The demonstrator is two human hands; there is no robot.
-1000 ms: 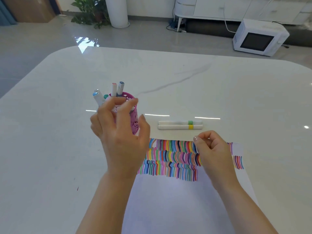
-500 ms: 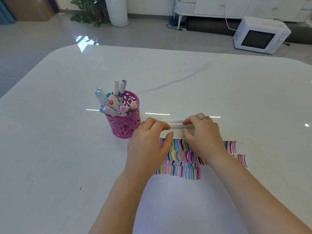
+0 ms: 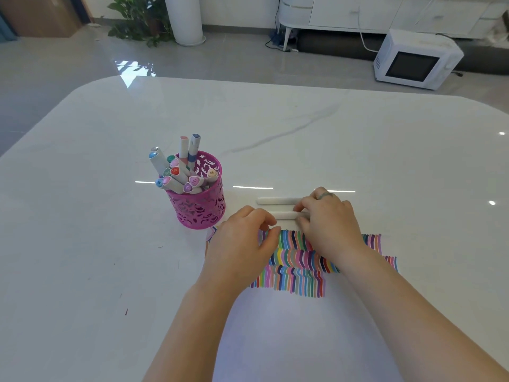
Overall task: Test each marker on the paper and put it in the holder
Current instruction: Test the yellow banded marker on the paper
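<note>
Two white markers lie side by side just beyond the paper (image 3: 297,332). My left hand (image 3: 245,244) and my right hand (image 3: 327,221) both pinch the nearer marker (image 3: 286,215), one at each end. The farther marker (image 3: 278,200) lies loose, its right end hidden behind my right hand. The paper carries several rows of coloured test strokes (image 3: 297,260). A pink cut-out metal holder (image 3: 199,205) stands to the left of the markers, filled with several capped markers (image 3: 179,172).
The white marble table (image 3: 82,244) spreads widely to the left and far side. Beyond the table, on the floor, a white microwave (image 3: 416,60), a potted plant (image 3: 137,17) and a white cabinet (image 3: 385,12).
My left hand left the holder and came right to the nearer marker. My right hand moved forward off the paper onto the same marker. That marker has slid slightly toward me, away from the other.
</note>
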